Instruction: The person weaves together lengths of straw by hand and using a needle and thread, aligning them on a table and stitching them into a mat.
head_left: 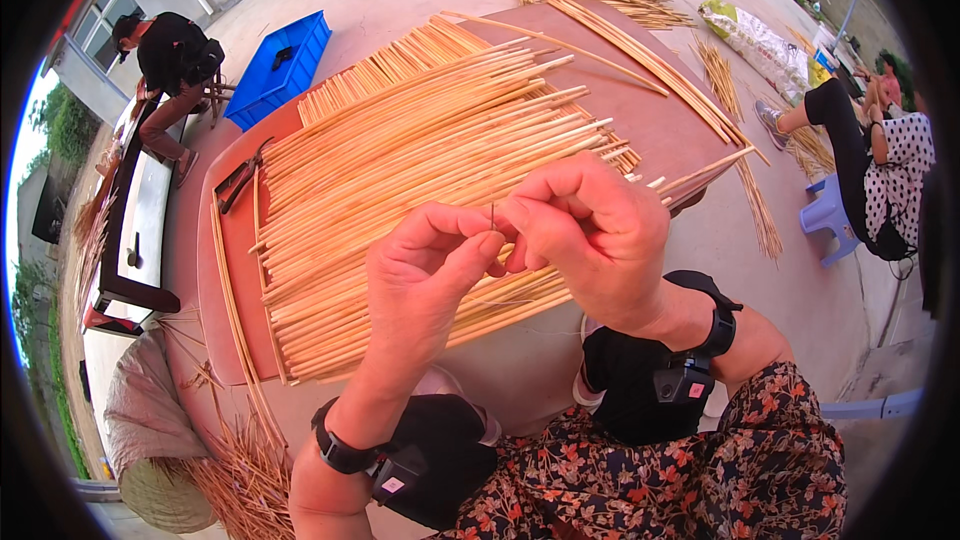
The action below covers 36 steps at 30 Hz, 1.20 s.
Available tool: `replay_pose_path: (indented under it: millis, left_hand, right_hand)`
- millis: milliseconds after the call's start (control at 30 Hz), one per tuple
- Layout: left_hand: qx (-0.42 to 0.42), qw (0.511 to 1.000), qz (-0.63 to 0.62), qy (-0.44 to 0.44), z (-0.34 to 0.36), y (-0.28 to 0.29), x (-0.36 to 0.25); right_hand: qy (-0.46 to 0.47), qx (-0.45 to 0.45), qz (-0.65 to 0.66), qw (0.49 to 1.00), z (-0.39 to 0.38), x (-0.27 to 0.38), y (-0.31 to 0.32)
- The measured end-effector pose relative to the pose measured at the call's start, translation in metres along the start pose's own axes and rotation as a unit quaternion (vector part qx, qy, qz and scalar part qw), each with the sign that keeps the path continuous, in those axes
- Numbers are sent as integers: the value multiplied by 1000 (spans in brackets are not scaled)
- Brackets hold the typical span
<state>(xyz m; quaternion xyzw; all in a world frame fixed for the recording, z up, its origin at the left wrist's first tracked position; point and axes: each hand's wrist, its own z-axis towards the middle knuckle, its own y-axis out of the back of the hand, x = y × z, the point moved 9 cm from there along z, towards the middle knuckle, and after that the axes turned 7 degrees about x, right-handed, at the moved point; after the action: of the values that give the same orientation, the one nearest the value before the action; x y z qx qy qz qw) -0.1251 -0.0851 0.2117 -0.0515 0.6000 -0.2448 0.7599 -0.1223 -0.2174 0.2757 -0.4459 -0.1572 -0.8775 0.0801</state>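
Note:
Both hands meet in front of me, above a mat of pale reed stalks (385,180) laid side by side. Between the thumb and forefinger of my left hand (415,265) a thin dark needle (492,215) stands upright. My right hand (605,245) is pinched closed right beside it, fingertips touching or nearly touching the left ones. Whatever the right fingers grip is too small to make out. A faint thread-like line runs below the hands, over the stalks. The reed mat lies on a reddish-brown table (232,335).
Black-handled pliers (240,178) lie at the mat's left edge. Loose stalks (645,70) rest on the table's far right. A blue crate (280,70) stands beyond. One person (175,60) works at far left; another (890,150) sits right, near a purple stool (828,220). Straw (240,480) lies lower left.

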Motion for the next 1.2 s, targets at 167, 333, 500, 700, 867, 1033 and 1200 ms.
replay_pose_path:
  millis: [167, 333, 500, 700, 867, 1033, 1200]
  left_hand:
    - [-18, 999, 30, -25, 1, 2, -7]
    - [-5, 999, 51, -15, 1, 1, -5]
    - [-6, 998, 59, -1, 0, 2, -4]
    - [-24, 997, 72, 26, 0, 1, -1]
    - [-19, 995, 98, -3, 1, 0, -3]
    - [-24, 999, 32, -26, -1, 1, -4]
    - [-18, 996, 81, -33, -3, 3, -8]
  right_hand:
    - [-118, -18, 172, 978, 1, -28, 2]
    - [-192, 35, 223, 955, 0, -37, -7]
    - [-207, 62, 227, 950, -1, -37, -12]
    - [-205, 71, 210, 953, -2, -41, -10]
    - [-219, 72, 231, 945, -3, -47, -11]
    - [-296, 102, 301, 901, -10, -57, -21]
    - [-335, 120, 349, 867, -16, -66, -25]
